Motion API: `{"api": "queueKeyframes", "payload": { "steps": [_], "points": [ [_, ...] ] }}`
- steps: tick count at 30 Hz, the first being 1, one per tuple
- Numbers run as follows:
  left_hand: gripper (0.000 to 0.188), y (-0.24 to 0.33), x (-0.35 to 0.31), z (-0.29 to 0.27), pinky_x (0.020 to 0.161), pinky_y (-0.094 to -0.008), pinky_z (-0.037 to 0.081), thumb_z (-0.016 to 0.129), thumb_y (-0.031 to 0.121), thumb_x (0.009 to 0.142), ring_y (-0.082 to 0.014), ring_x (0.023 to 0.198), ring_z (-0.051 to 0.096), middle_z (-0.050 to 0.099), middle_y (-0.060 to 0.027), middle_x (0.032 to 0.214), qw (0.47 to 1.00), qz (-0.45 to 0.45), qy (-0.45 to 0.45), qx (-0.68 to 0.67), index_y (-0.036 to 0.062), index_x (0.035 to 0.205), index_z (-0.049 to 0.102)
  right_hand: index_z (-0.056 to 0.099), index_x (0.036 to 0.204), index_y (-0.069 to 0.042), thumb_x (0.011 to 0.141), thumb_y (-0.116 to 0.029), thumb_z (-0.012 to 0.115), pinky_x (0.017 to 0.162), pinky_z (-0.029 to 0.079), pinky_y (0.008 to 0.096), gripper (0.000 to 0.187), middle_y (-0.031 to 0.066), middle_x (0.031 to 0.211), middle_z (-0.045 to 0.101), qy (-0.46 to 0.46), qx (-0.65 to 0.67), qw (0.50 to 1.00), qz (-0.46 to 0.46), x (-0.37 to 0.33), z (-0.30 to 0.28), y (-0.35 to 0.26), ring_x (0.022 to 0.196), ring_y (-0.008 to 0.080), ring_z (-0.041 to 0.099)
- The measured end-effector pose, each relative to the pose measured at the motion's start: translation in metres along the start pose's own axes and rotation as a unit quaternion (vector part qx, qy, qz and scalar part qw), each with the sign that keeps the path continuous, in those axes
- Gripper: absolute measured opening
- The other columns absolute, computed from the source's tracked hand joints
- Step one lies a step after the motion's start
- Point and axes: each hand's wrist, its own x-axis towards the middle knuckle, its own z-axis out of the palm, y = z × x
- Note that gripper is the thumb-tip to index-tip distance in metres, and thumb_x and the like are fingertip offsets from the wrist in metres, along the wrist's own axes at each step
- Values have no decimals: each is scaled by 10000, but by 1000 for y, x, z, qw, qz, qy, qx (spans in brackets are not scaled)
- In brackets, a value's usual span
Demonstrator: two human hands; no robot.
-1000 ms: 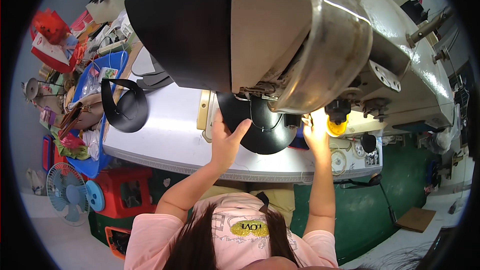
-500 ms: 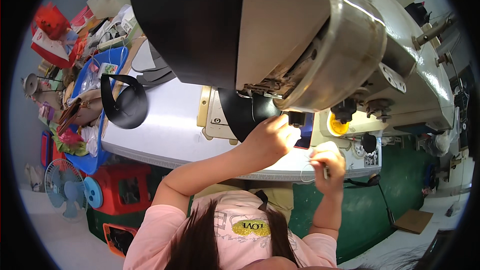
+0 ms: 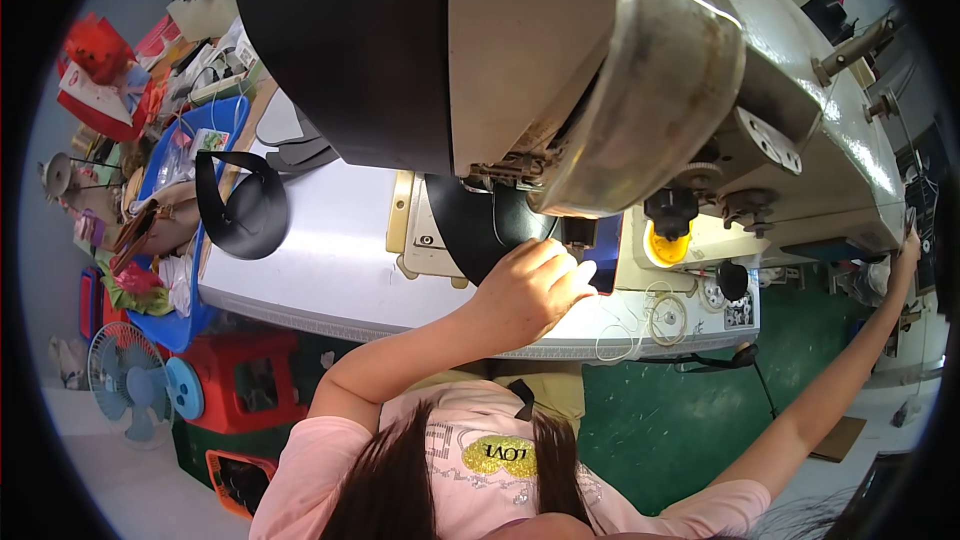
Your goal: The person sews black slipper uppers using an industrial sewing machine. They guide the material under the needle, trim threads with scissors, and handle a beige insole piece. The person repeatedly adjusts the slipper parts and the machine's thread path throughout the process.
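A large sewing machine with a black and grey head fills the top middle. Beneath its head lies a flat, curved black piece that looks like leather. My left hand is at the near edge of this piece, its fingers curled together; what they pinch, if anything, is hidden. Stretched far to the right, my right hand reaches the machine's right end. Its fingers are too small and partly hidden to read. A loose coil of pale thread rests on the table between the two hands.
On the white table a looped black strip lies at left. A blue basket of odds and ends stands beyond it. Close to my left hand are a dark-screened device and a yellow round part. A fan stands lower left.
My right hand has left the thread by the table's front and swung out to the machine's far right end. The thread now lies on the table. My left hand has shifted slightly left and down.
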Motion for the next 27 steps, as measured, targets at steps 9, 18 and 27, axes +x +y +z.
{"api": "queueKeyframes", "payload": {
  "steps": [9, 18, 27],
  "points": [
    [213, -2, -4, 4, 654, -335, 444, 648, 136, 779, -241, 726, 534, 546, -80, 784, 1000, -8, 11, -25, 26, 953, 593, 603, 966, 59, 909, -426, 487, 606, 456, 266, 501, 82, 785, 615, 220, 161, 962, -16, -160, 111, -17, 644, 127, 553],
    [208, 1, -3, 3, 687, -344, 440, 632, 121, 767, -239, 757, 511, 524, -72, 770, 999, -15, -4, -40, 22, 937, 565, 576, 1001, 70, 853, -457, 534, 610, 457, 354, 549, 141, 858, 619, 50, -149, 981, -118, -25, -5, 42, 645, 211, 575],
    [182, -1, -1, 5, 617, -331, 442, 639, 112, 782, -229, 698, 517, 522, -61, 753, 998, -4, 23, -54, 53, 947, 591, 596, 1017, 32, 916, -310, 480, 553, 498, 280, 374, 127, 902, 611, 287, 84, 952, -65, -160, 121, 8, 664, 176, 592]
  ]
}}
